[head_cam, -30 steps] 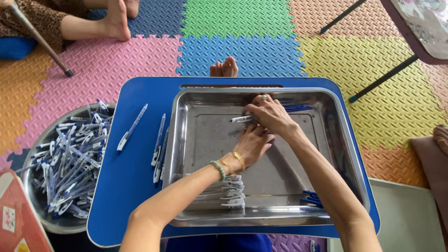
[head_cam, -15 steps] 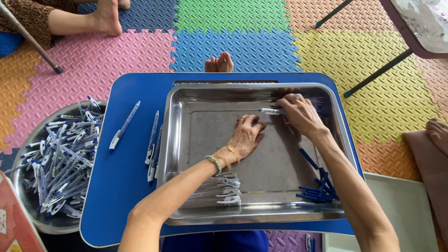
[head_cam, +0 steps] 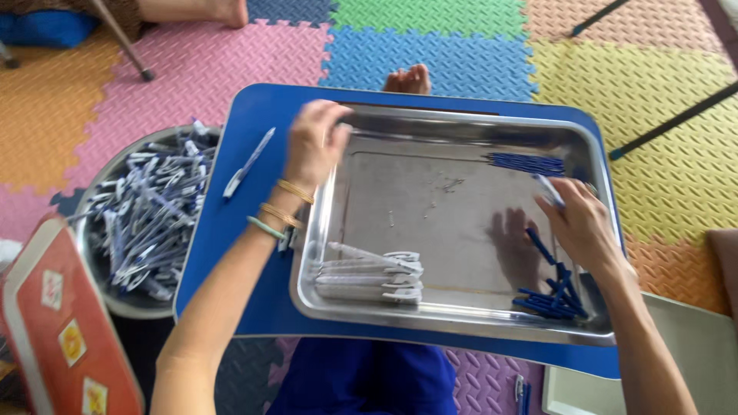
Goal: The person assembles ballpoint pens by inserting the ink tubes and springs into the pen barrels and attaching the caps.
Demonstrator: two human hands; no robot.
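A steel tray point(head_cam: 461, 324) rests on a small blue table point(head_cam: 231, 253). Inside it lie a stack of white pen barrels point(head_cam: 369, 277) at the front left, a heap of blue pen parts point(head_cam: 552, 298) at the front right and a row of blue parts point(head_cam: 526, 162) at the back right. My left hand point(head_cam: 314, 142) is blurred over the tray's left rim with its fingers curled; what it grips is unclear. My right hand point(head_cam: 582, 224) hovers above the blue heap and pinches a small white and blue pen part point(head_cam: 549, 188).
One blue and white pen point(head_cam: 249, 162) lies on the table left of the tray. A metal bowl point(head_cam: 146, 219) full of pens sits on the floor at left, beside a red board point(head_cam: 61, 330). My foot point(head_cam: 407, 78) shows beyond the table on coloured foam mats.
My left hand has swung from the tray's middle to its left rim. My right hand came from the back of the tray toward the blue heap at the front right.
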